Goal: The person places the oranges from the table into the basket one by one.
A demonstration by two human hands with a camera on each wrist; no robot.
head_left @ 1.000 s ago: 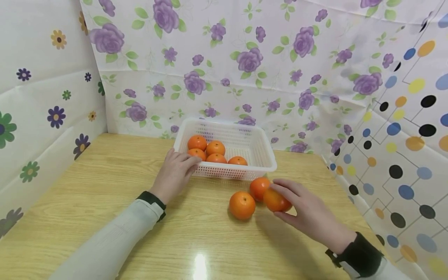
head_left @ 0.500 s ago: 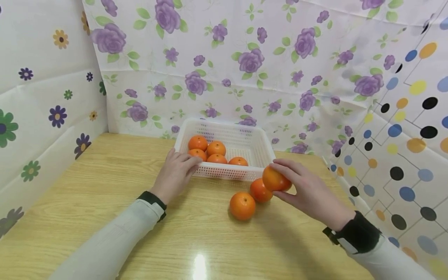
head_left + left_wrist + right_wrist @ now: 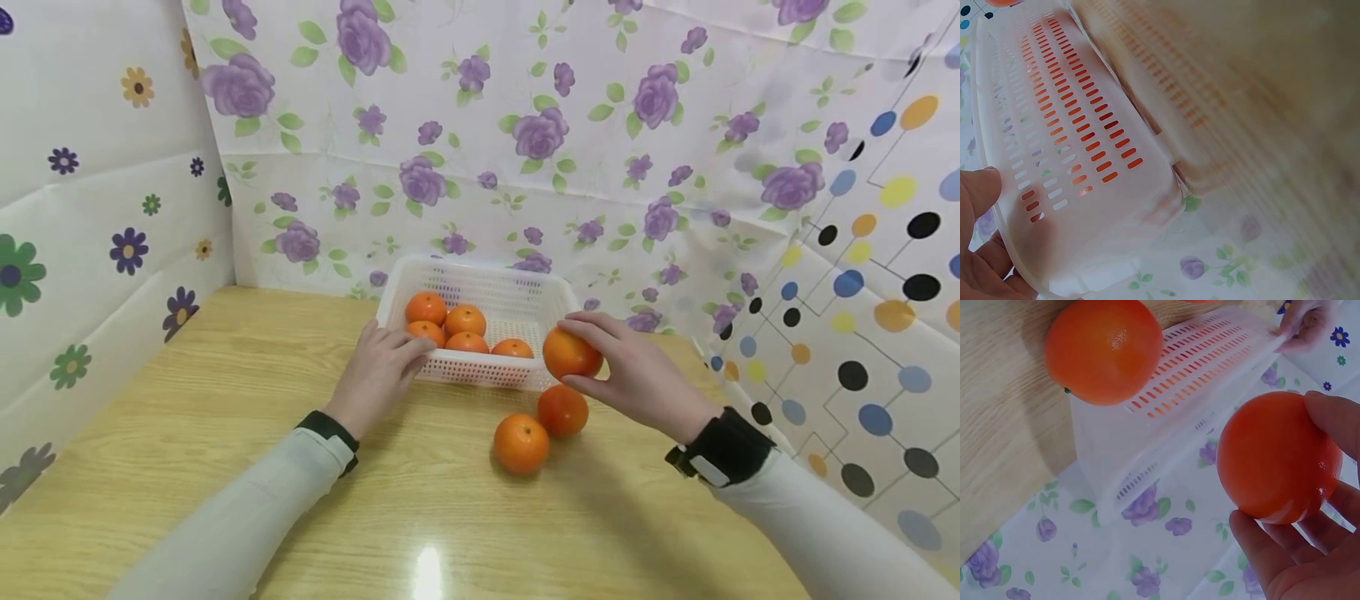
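My right hand (image 3: 637, 371) holds an orange (image 3: 568, 353) between thumb and fingers, up at the basket's front right corner. In the right wrist view the held orange (image 3: 1277, 459) sits against the fingertips. The white perforated plastic basket (image 3: 480, 367) stands against the back, with several oranges (image 3: 467, 320) in its left part and along its front wall. My left hand (image 3: 381, 371) grips the front left rim, its thumb (image 3: 982, 187) showing on the rim in the left wrist view. On the table, two oranges (image 3: 521, 444) lie close together in front of the basket.
A wooden table (image 3: 360, 508) extends in front of the basket. Behind it hangs a cloth with purple roses (image 3: 540, 133). Patterned cloths also stand at the left (image 3: 67, 250) and the right (image 3: 862, 350).
My right hand has lifted the orange off the table and carried it up and left toward the basket's front right corner. The left hand has stayed on the rim.
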